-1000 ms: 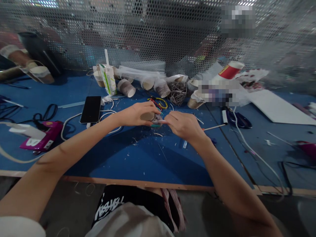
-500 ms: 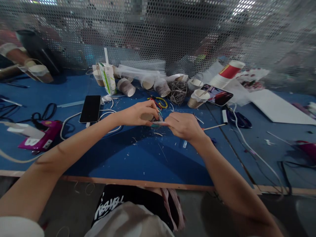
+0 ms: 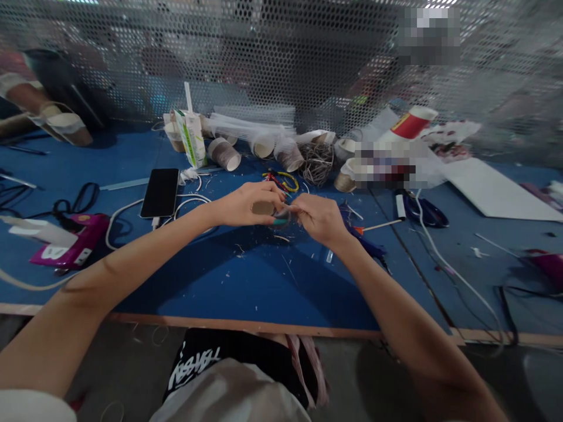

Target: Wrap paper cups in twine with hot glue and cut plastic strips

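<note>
My left hand (image 3: 246, 204) is closed around a small brown cylindrical part (image 3: 263, 207), held just above the blue table (image 3: 246, 275). My right hand (image 3: 317, 215) meets it from the right, fingers pinched on a thin wire or strand at that part. The two hands touch at the fingertips. What lies between the fingers is mostly hidden. Coloured wires (image 3: 281, 180) lie just behind the hands.
A black phone (image 3: 161, 191) with a white cable lies left of my hands. A juice carton (image 3: 192, 138), several paper cups (image 3: 224, 155) and a wire tangle (image 3: 315, 164) line the back by a perforated screen. A pink tool (image 3: 73, 247) lies left, scissors (image 3: 424, 212) right.
My right hand has shifted slightly left and up, closing tighter against the left hand. A blue-handled tool on the table to its right is now uncovered.
</note>
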Available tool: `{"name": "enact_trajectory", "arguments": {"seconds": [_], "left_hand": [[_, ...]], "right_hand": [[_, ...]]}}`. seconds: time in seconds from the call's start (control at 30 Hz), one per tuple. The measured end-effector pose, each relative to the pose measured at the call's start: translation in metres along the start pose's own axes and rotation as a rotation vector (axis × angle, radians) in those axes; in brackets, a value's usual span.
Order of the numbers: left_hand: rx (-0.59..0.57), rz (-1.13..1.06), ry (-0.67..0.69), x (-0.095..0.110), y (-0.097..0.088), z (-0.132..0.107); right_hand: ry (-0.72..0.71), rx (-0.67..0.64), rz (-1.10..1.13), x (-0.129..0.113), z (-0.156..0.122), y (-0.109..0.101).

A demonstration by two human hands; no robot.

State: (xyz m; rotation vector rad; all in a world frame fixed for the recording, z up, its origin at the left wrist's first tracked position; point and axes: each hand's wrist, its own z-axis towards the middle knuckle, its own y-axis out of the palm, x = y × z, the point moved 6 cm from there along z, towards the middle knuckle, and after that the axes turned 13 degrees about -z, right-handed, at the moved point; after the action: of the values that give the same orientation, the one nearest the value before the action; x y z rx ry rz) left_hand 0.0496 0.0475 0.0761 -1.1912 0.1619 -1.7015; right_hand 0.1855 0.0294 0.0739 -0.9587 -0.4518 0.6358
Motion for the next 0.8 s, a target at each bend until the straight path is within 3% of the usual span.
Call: {"name": "enact_trajectory", "arguments": {"seconds": [0.3,0.6,0.8], "left_hand": [[0.053,-0.026,-0.125,-0.004,-0.001,-0.003],[0.002,-0.043,-0.125,-0.008,0.006,-0.004],[0.115,-0.048,-0.058,-0.008,0.005,-0.007]], "right_hand": [[0.057,0.059,-0.139,-0.003,0.0,0.008],[0.038,0.086,-0.176,-0.001,-0.002,0.007],[-0.007,0.098,-0.125,-0.002,-0.003,0.005]]}}
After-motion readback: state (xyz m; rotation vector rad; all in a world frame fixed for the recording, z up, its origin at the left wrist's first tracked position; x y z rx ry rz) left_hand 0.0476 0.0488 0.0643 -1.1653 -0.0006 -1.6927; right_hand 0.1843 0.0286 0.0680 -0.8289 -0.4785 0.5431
